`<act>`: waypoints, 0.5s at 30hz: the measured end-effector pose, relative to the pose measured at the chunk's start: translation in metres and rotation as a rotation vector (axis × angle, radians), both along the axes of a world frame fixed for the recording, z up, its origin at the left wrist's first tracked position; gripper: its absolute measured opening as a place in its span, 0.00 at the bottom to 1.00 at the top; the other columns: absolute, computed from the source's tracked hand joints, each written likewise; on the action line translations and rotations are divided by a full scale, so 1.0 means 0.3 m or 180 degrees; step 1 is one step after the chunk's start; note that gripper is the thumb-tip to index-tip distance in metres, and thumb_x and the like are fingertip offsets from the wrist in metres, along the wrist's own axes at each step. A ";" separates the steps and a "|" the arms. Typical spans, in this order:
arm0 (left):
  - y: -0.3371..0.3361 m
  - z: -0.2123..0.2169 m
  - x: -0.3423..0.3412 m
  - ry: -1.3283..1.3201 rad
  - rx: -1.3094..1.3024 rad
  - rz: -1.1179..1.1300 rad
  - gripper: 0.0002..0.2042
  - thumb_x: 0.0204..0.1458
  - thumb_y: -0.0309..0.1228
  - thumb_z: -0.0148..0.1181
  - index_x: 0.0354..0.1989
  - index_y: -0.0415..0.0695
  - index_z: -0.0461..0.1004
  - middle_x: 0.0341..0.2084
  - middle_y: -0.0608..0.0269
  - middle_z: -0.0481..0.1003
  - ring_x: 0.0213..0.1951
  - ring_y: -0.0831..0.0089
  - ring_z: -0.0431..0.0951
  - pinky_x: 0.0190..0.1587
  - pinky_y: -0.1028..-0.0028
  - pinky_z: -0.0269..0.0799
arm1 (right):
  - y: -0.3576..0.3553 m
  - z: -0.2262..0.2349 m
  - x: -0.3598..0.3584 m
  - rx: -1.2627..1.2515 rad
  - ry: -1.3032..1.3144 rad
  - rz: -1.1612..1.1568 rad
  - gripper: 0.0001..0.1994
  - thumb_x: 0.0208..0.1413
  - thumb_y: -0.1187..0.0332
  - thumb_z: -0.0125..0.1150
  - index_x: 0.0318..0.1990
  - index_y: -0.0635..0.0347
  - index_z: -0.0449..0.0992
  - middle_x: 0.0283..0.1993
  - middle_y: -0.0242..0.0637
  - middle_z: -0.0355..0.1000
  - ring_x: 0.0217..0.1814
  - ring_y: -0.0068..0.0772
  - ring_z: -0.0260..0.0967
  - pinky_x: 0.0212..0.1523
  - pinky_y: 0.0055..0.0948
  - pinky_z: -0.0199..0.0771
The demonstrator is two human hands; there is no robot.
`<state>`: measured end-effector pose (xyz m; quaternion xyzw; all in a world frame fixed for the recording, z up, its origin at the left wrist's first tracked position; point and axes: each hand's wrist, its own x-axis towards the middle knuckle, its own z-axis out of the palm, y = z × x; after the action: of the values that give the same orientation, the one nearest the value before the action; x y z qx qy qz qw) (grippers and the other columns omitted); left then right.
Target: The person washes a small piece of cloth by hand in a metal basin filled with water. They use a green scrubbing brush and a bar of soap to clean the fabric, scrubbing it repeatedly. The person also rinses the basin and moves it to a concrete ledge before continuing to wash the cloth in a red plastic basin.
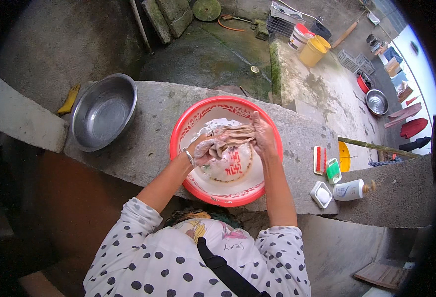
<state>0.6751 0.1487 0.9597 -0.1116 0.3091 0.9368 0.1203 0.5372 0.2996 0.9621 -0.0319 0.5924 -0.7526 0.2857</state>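
Observation:
A wet tan cloth (237,134) is stretched between my two hands, bunched into folds above a red-rimmed basin (176,148). My left hand (204,148), with suds on it and a bracelet at the wrist, is closed round the cloth's left end. At the right end, my right hand (263,134) grips the cloth with the thumb pointing up. White foam and soapy water lie in the basin, whose white inside carries red patterns. Part of the cloth is hidden behind my fingers.
Left on the concrete ledge (151,99) stands a metal basin (104,111), beside a yellow glove-like item (69,99). On the right are a red-bristled brush (320,160), a green brush (333,171), a soap dish (321,194) and a white pump bottle (349,190). Buckets (313,49) stand farther off.

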 end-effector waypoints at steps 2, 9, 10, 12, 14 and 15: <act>0.009 0.035 0.014 -0.0108 -0.0286 0.0286 0.10 0.49 0.31 0.56 0.39 0.44 0.67 0.20 0.71 0.67 0.18 0.86 0.67 0.16 0.88 0.58 | 0.035 0.046 -0.019 -0.0229 -0.0134 0.0209 0.18 0.50 0.50 0.53 0.24 0.56 0.65 0.15 0.25 0.59 0.09 0.14 0.52 0.07 0.15 0.49; -0.042 -0.090 0.007 -0.0043 0.0093 0.0393 0.14 0.48 0.32 0.57 0.42 0.43 0.65 0.29 0.65 0.71 0.24 0.81 0.70 0.25 0.81 0.69 | 0.062 0.263 0.010 -0.0682 -0.0073 -0.0092 0.18 0.49 0.51 0.54 0.28 0.59 0.67 0.15 0.28 0.62 0.08 0.13 0.52 0.04 0.10 0.46; -0.049 -0.141 0.008 0.0027 0.0463 0.0315 0.15 0.48 0.33 0.56 0.43 0.43 0.65 0.30 0.64 0.71 0.26 0.79 0.71 0.26 0.80 0.70 | 0.068 0.290 0.021 -0.0651 0.0011 0.0098 0.16 0.51 0.54 0.54 0.28 0.60 0.68 0.17 0.29 0.63 0.11 0.13 0.55 0.06 0.10 0.49; -0.030 -0.116 0.010 -0.0131 0.0894 0.0210 0.15 0.50 0.35 0.54 0.44 0.43 0.65 0.33 0.60 0.71 0.29 0.75 0.72 0.30 0.76 0.72 | 0.066 0.317 0.041 -0.0862 0.0107 0.0449 0.14 0.51 0.57 0.54 0.28 0.60 0.68 0.19 0.30 0.64 0.14 0.13 0.57 0.08 0.11 0.51; 0.010 -0.019 0.019 -0.0586 0.1001 0.0187 0.15 0.52 0.36 0.51 0.45 0.42 0.64 0.36 0.57 0.71 0.33 0.71 0.73 0.35 0.72 0.73 | 0.065 0.316 0.043 -0.0899 0.0169 0.0626 0.09 0.51 0.65 0.56 0.28 0.61 0.68 0.23 0.31 0.66 0.20 0.14 0.60 0.13 0.12 0.56; 0.022 -0.005 0.021 -0.0575 0.1013 0.0257 0.16 0.52 0.37 0.51 0.46 0.43 0.63 0.38 0.55 0.70 0.36 0.69 0.72 0.38 0.71 0.72 | 0.065 0.318 0.047 -0.0749 0.0348 0.0683 0.08 0.51 0.67 0.56 0.28 0.61 0.68 0.23 0.31 0.66 0.20 0.15 0.60 0.13 0.13 0.57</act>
<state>0.6814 0.1553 0.9582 -0.1871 0.1402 0.9641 0.1261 0.5513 0.3191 1.0574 -0.1691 0.5080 -0.7791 0.3261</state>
